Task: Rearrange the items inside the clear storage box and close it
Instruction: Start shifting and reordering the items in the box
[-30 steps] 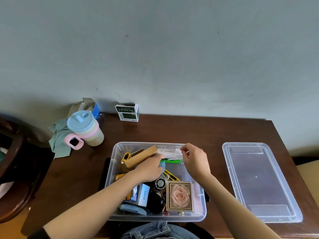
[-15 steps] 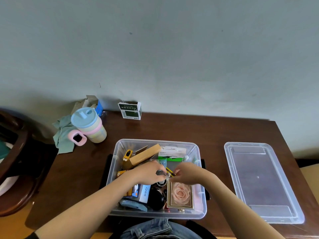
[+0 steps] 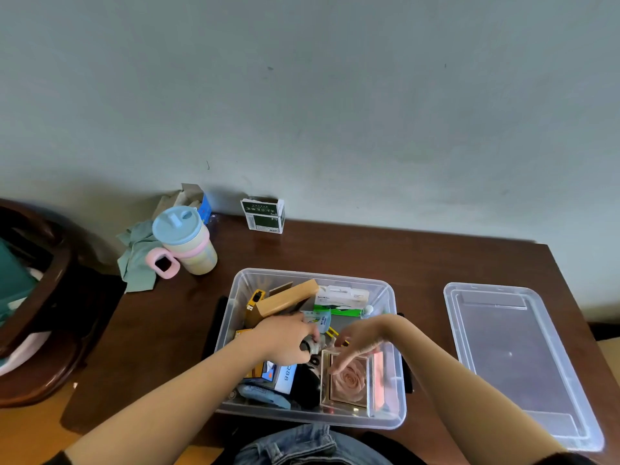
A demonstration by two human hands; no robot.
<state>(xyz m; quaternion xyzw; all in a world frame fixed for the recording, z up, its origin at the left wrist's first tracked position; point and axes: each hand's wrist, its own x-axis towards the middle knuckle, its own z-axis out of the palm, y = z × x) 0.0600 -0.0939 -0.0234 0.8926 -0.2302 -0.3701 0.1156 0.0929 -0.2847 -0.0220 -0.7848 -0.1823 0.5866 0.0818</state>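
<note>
Head view of the sorting step. The clear storage box [image 3: 235,317] stood open on the dark wooden table [image 3: 335,253], directly before the person, with its lid [image 3: 513,357] lying flat on the table well apart to the right. Both hands were inside the box. The left hand [image 3: 285,342] had its fingers curled round a small grey round object [image 3: 313,345]; the right hand [image 3: 360,337] hung with loosely spread fingers, their tips touching the upper edge of the rose picture frame [image 3: 349,380], not gripping it. A tan wooden block [image 3: 285,300] and a white-and-green carton [image 3: 339,302] lay toward the far wall of the box. The frame appeared rigid, glazed and probably fragile, best taken by its two side edges, not its face. The lid appeared light, thin and somewhat flexible, best lifted by both long rims. A lidded cup [image 3: 186,239] stood at the far left of the table.
</note>
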